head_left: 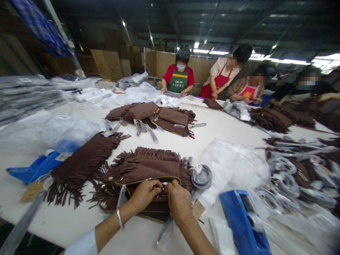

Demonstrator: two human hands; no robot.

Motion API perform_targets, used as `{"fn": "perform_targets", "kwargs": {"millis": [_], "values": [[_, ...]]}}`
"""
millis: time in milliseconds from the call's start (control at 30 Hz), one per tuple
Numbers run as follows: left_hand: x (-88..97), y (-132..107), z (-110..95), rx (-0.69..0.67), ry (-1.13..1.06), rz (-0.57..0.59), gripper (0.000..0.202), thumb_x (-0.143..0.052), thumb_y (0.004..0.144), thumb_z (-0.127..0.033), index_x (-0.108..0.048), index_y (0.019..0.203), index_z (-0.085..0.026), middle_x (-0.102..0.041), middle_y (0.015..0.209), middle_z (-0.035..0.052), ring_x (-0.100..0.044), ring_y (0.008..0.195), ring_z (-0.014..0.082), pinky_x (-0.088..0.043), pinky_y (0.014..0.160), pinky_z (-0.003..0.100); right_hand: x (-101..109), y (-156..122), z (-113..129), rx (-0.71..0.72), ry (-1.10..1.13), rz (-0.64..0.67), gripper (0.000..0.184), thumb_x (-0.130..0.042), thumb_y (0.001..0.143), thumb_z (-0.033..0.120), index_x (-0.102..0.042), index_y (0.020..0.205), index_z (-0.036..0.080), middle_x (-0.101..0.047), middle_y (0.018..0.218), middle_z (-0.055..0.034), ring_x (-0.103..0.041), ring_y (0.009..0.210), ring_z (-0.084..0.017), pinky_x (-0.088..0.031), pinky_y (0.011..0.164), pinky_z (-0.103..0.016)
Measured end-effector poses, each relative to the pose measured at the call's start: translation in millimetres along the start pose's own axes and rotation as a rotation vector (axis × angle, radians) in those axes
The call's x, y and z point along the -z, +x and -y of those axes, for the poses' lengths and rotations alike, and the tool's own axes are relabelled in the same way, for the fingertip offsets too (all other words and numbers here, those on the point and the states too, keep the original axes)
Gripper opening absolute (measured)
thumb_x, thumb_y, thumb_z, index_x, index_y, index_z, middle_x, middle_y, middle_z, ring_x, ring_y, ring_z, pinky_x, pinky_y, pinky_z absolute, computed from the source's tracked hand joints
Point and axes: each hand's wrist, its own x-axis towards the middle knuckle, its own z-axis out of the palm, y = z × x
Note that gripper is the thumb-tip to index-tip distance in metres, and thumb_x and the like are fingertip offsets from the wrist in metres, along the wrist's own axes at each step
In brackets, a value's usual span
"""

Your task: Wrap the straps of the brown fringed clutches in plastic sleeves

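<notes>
A brown fringed bag (148, 171) lies on top of other brown bags on the table, its gold-edged zip opening facing me. My left hand (147, 193) is at this opening, thumb and fingers pinched together. Close beside it, my right hand (178, 200) is also closed, with its fingertips at the opening. A small whitish bit shows between the fingertips; what exactly they grip is hidden. A coiled strap in clear wrap (202, 176) rests just right of the bag. Another fringed bag (83, 163) lies to the left, with a tan tag (32, 192).
Blue tape dispensers stand left (39, 166) and right (243, 219). Clear plastic bags (233, 164) and wrapped straps (285, 186) crowd the right side. More brown bags (170, 117) lie farther back. Co-workers, one in a green apron (179, 80), are across the table.
</notes>
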Motion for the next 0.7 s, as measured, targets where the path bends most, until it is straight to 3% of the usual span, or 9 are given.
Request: {"fn": "perform_targets", "kwargs": {"millis": [500,600,700], "values": [[-7.0,20.4,23.1,0.139,-0.08,0.064,0.011,-0.055,0.071,-0.022,-0.063,0.074,-0.015,-0.06,0.065,0.0007,-0.052,0.058,0.0153,-0.034,0.054,0.023,-3.8,4.5,-3.6,0.094,0.008,0.011,0.013,-0.05,0.089,0.01,-0.058,0.092,0.02,-0.063,0.088,-0.0017,-0.061,0.07,-0.014,-0.035,0.056,-0.025],[-6.8,22.4,21.7,0.125,-0.013,0.075,0.01,-0.052,0.073,-0.021,-0.061,0.073,-0.016,-0.059,0.063,0.0004,-0.053,0.058,0.0158,-0.035,0.055,0.024,-5.3,5.7,-5.5,0.117,0.017,-0.003,0.011,-0.049,0.09,0.012,-0.057,0.092,0.02,-0.063,0.087,-0.0008,-0.061,0.071,-0.015,-0.035,0.057,-0.025],[-5.4,16.4,13.2,0.038,0.162,0.011,0.016,-0.048,0.081,-0.023,-0.061,0.075,-0.017,-0.063,0.071,0.0025,-0.058,0.068,0.0181,-0.039,0.062,0.026,-1.8,5.1,-2.1,0.125,-0.028,0.008,0.012,-0.049,0.09,0.011,-0.056,0.093,0.02,-0.062,0.089,-0.0021,-0.062,0.073,-0.017,-0.036,0.056,-0.026]]}}
